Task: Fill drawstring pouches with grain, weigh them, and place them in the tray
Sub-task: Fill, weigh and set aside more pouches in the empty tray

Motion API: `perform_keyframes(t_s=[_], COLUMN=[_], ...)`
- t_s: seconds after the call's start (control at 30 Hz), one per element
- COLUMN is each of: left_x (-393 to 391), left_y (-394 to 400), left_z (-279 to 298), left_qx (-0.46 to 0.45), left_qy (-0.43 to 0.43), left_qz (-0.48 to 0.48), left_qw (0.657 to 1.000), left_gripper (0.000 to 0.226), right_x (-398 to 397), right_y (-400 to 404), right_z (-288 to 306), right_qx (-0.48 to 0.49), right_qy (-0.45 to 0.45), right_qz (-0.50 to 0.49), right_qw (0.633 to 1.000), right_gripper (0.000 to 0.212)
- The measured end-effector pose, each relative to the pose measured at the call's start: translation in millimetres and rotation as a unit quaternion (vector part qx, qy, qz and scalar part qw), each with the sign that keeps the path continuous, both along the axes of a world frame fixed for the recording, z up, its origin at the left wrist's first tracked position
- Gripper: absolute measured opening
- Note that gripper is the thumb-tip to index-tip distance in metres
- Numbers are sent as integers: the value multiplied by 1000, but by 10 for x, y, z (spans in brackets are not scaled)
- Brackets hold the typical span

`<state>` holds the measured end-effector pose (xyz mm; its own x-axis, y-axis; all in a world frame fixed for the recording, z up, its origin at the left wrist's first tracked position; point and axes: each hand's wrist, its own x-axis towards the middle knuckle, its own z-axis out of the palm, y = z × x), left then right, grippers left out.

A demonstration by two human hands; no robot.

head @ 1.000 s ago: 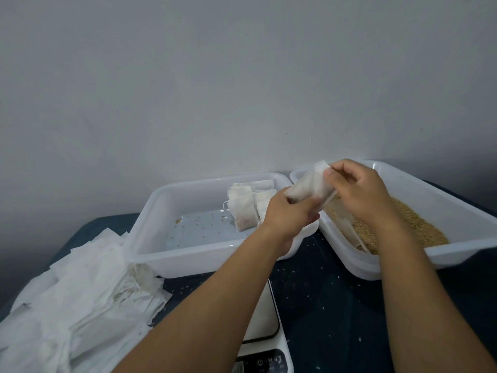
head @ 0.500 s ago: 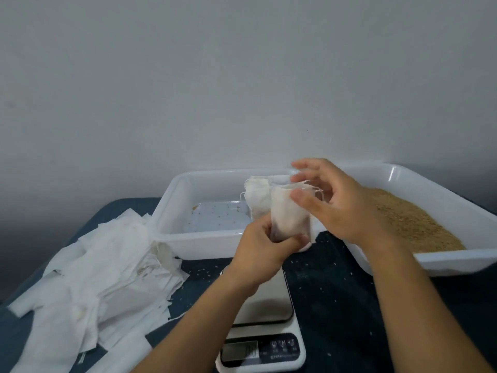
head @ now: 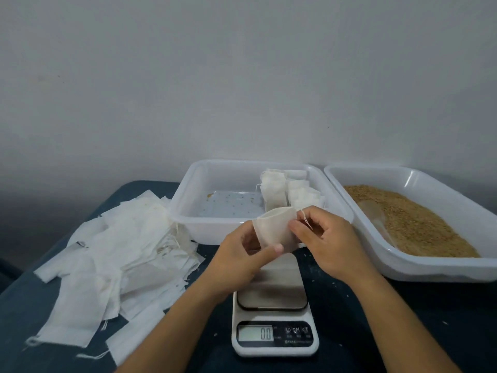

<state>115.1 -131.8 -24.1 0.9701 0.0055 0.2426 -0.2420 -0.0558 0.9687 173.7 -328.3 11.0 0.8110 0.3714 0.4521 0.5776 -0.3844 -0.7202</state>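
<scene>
Both hands are pinching one pouch [head: 274, 230] above the scale [head: 271, 294]: left hand [head: 242, 262] gripping low, right hand [head: 322, 238] holding its rim.
Risk: grain is likely spilling if the open mouth tips or the string slips during closing.

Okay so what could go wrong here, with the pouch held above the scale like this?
1. The small white cloth pouch, gripped by the left hand while the right hand pinches its drawstring, may spill grain onto the white digital scale below.
2. Stray grains could skew its 0.0 reading.
</scene>
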Motion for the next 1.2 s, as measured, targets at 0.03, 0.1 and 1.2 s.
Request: perform_keyframes(t_s=[0.03, 0.1, 1.2], left_x=[-21, -38, -49], left_y=[39, 107, 223], left_z=[5, -28, -198], left_qx=[-9, -11, 71], left_qy=[-3, -6, 35], left_qz=[8, 36, 72], left_qw=[1000, 999, 994], left_gripper=[37, 16, 20], right_x=[-11, -32, -84], right_y=[6, 19, -35], right_z=[-28, -91, -275], right_qx=[3, 11, 6], right_qy=[2, 5, 212], right_qz=[-4, -9, 55], right_qw=[1000, 1000, 976], right_gripper=[20, 20, 11])
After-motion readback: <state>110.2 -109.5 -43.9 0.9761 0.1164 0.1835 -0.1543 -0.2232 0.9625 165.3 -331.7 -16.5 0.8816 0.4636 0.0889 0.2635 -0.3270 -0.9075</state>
